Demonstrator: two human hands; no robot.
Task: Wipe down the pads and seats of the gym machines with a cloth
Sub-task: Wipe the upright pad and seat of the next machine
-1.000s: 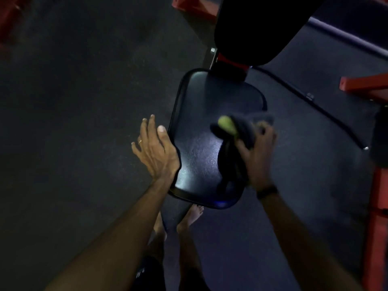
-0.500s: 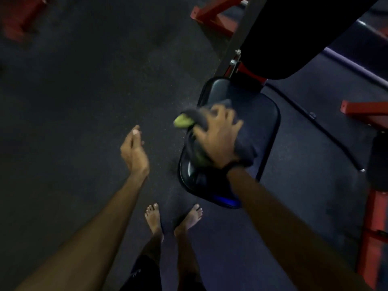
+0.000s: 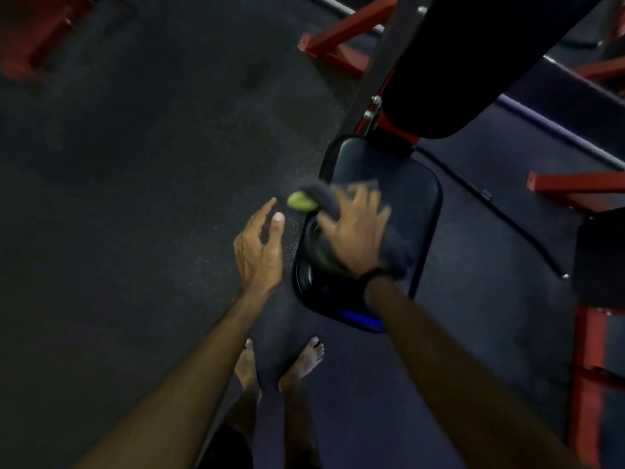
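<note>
A black padded seat (image 3: 417,201) of a gym machine sits below its dark back pad (image 3: 449,72). A dark grey cloth (image 3: 397,253) with a yellow-green patch (image 3: 299,201) lies on the seat's left half. My right hand (image 3: 355,231) presses on the cloth with fingers spread flat; it is blurred by motion. My left hand (image 3: 258,252) hovers with relaxed fingers just left of the seat's edge, holding nothing and not touching the seat.
Red machine frames stand at the top middle (image 3: 338,35), at the right (image 3: 575,187) and at the lower right (image 3: 586,384). My bare feet (image 3: 304,360) stand on the dark rubber floor (image 3: 135,198) in front of the seat.
My right hand swept the cloth from the seat's right side over to its left side. My left hand let go of the seat's left edge and now hovers beside it.
</note>
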